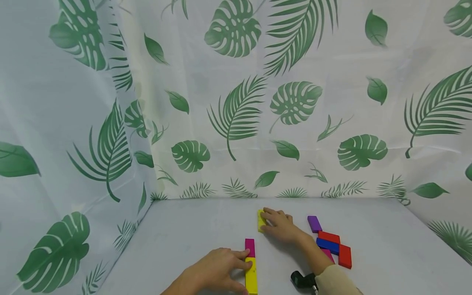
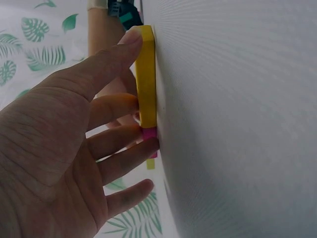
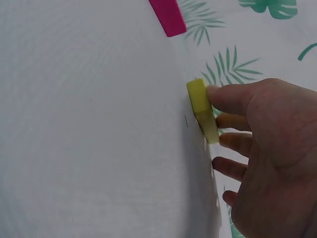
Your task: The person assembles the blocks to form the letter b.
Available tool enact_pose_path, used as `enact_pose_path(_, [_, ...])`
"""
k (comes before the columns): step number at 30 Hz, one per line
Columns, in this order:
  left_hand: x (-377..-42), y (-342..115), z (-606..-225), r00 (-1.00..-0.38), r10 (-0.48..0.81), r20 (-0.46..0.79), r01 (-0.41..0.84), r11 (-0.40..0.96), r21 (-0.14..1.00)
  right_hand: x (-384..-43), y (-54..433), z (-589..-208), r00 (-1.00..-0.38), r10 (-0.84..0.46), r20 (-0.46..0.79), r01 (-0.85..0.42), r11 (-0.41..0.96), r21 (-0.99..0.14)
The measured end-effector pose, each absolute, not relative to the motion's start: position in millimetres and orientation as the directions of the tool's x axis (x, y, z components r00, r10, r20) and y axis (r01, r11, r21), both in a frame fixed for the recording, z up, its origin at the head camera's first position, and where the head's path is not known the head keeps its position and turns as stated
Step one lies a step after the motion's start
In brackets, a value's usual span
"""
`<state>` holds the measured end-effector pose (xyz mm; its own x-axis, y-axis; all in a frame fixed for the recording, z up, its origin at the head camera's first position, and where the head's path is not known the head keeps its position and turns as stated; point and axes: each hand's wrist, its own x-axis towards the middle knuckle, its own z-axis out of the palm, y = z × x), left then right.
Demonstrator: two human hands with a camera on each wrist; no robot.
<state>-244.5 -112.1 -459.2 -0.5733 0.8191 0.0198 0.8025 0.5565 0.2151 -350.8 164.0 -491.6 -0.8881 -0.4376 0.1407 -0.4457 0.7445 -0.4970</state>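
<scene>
A magenta block (image 1: 250, 247) and a yellow block (image 1: 251, 282) lie end to end in a line on the white table. My left hand (image 1: 217, 268) rests against their left side, its fingers fairly straight. In the left wrist view the thumb (image 2: 131, 37) touches one end of the yellow block (image 2: 146, 79), and fingers reach the magenta block (image 2: 149, 134). Farther back, my right hand (image 1: 282, 226) holds a shorter yellow block (image 1: 260, 221) by thumb and fingertips. The right wrist view shows this block (image 3: 200, 104) at the thumb tip, apart from the magenta block (image 3: 169, 17).
Right of my right forearm lie a purple block (image 1: 314, 224), two red blocks (image 1: 345, 256), a blue block (image 1: 327, 246) and a magenta block (image 1: 327, 255), partly hidden. A black object (image 1: 302, 280) is by the right sleeve. A leaf-printed curtain (image 1: 236, 172) stands behind the table.
</scene>
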Motion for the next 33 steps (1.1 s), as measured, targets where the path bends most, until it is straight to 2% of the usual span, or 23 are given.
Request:
enact_pose_path(5, [-245,-112,-459,-0.566,0.824,0.034,0.812,0.550,0.196,-355,160,-497,-0.895,-0.433,0.107,-0.427,0.764,-0.483])
enact_pose_path(33, [-246,-112,-459,-0.565,0.824,0.025,0.809,0.549,0.211,-356,134,-499,-0.872,-0.462,0.163,-0.476,0.721,-0.504])
